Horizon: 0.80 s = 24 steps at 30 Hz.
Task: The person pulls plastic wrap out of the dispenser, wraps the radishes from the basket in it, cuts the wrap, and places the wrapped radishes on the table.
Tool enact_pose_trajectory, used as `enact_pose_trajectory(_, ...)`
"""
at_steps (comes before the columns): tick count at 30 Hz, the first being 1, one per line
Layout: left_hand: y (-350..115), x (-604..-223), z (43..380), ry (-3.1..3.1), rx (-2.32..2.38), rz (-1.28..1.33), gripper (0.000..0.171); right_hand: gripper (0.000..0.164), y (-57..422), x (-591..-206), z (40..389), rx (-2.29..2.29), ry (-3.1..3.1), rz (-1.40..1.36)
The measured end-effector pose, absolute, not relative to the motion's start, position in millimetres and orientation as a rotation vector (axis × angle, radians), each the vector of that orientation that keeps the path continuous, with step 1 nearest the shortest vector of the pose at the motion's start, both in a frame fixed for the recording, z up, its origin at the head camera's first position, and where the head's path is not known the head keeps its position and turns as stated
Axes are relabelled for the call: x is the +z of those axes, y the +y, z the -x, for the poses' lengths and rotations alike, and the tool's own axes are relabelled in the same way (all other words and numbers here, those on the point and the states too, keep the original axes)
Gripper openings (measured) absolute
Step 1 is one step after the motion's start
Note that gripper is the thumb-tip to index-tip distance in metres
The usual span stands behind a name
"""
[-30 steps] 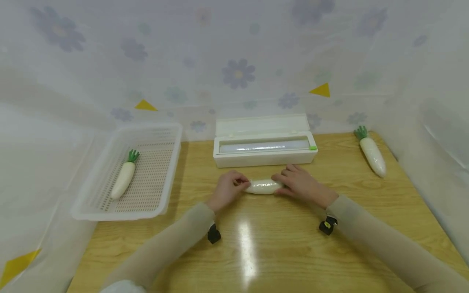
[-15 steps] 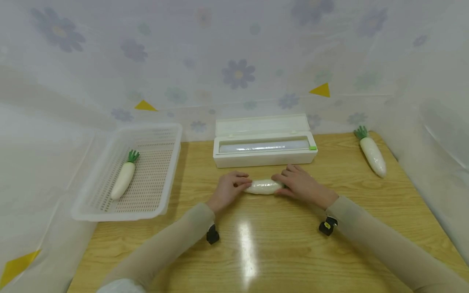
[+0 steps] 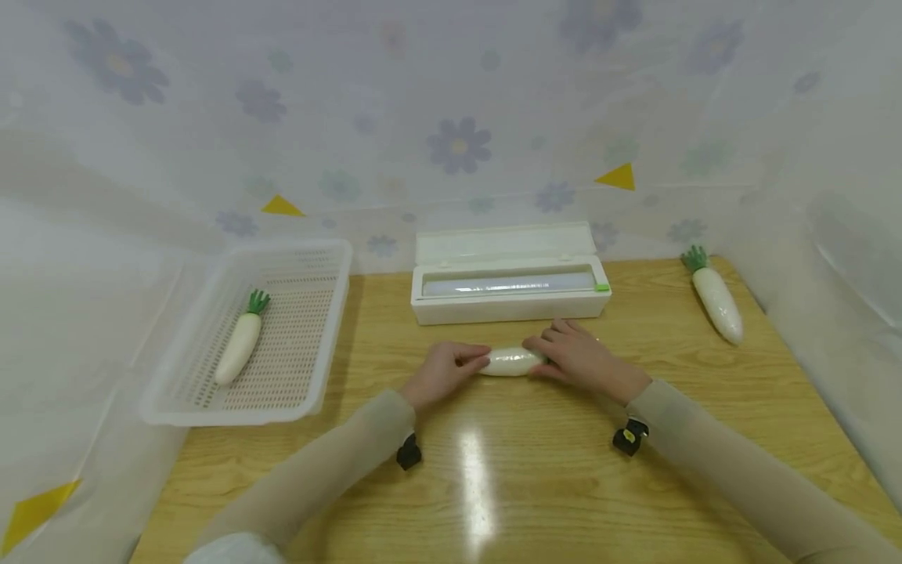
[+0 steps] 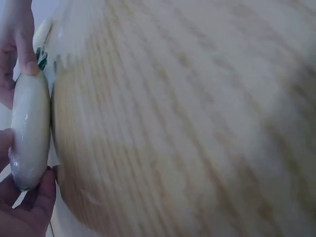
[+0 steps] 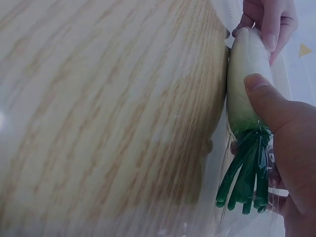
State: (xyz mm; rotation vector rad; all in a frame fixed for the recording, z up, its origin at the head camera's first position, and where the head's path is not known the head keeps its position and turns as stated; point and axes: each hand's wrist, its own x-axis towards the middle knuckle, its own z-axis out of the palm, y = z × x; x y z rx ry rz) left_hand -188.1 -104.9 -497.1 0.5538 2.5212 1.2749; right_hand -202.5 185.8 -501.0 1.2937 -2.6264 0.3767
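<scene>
A white radish (image 3: 513, 361) wrapped in clear cling film lies crosswise on the table between both hands. My left hand (image 3: 445, 374) pinches its tip end with thumb and fingers. At the leafy end, my right hand (image 3: 574, 356) grips the body, the thumb along the near side. In the right wrist view, green leaves (image 5: 245, 170) stick out past the right hand, with loose cling film (image 5: 224, 197) around them. Right behind the radish stands a white cling film box (image 3: 510, 308), its lid up and a film roll (image 3: 509, 283) inside.
To the left, a white plastic basket (image 3: 320, 345) holds an unwrapped radish (image 3: 239, 347). At the far right of the wooden table (image 3: 564, 486) lies another radish (image 3: 717, 304), shiny with film. A flowered sheet (image 3: 380, 157) closes off the back and sides.
My left hand has shifted slightly to the right, its fingers coming together on the radish's tip end. The right hand keeps its hold on the leafy end.
</scene>
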Motion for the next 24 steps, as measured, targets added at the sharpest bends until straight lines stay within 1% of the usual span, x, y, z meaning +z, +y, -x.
enact_pose_trajectory(9,-99.4,-494.3,186.5,2.378,1.430,-0.283,0.033,0.049,185.3,-500.6,202.3,0.367,-2.636,-1.291)
enact_pose_trajectory(18,-99.6,-495.7,181.3,2.340,1.534,-0.275,0.029,0.053,188.4,-500.2,201.7,0.390,-2.668,-1.267)
enact_pose_trajectory(24,-99.2,-496.6,179.8,2.300,1.622,-0.243,0.026,0.060,202.8,-497.3,200.9,0.447,-2.760,-1.197)
